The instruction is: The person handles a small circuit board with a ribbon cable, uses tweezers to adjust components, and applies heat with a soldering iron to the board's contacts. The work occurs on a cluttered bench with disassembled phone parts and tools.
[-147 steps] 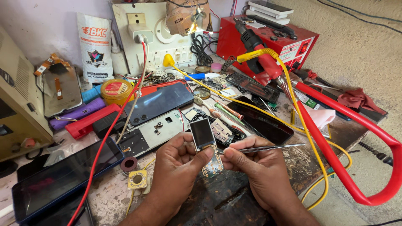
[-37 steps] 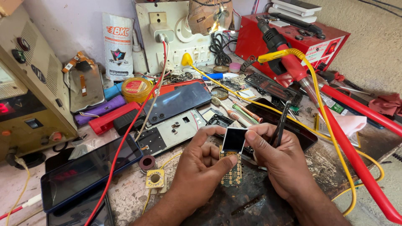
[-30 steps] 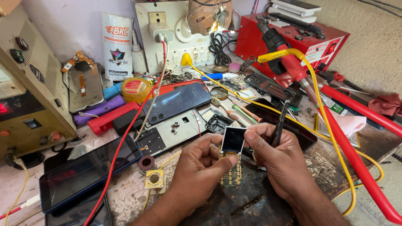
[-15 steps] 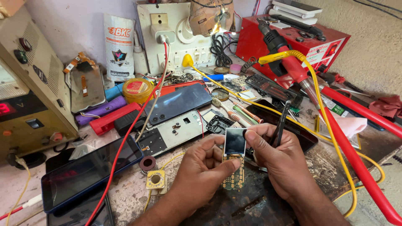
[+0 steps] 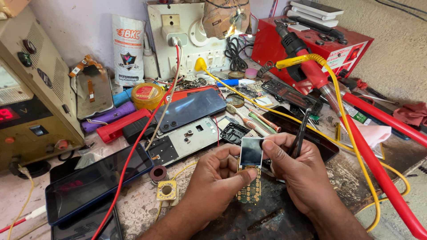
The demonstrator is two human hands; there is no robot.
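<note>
Both hands on small display board, lower centre of frame

Left hand [image 5: 213,182] pinches circuit board [image 5: 249,189] with its small screen [image 5: 251,152]; right hand [image 5: 298,173] grips screen's top edge, tweezers [image 5: 302,133] tucked in fingers. Behind, centre: dark phone [image 5: 191,109]; upper right: red box [image 5: 311,42]

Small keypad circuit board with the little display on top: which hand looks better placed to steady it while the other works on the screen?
Left, probably. The left hand already pinches the small keypad circuit board at its lower edge, thumb across it. The right hand touches the display's top corner and also holds black tweezers.
</note>
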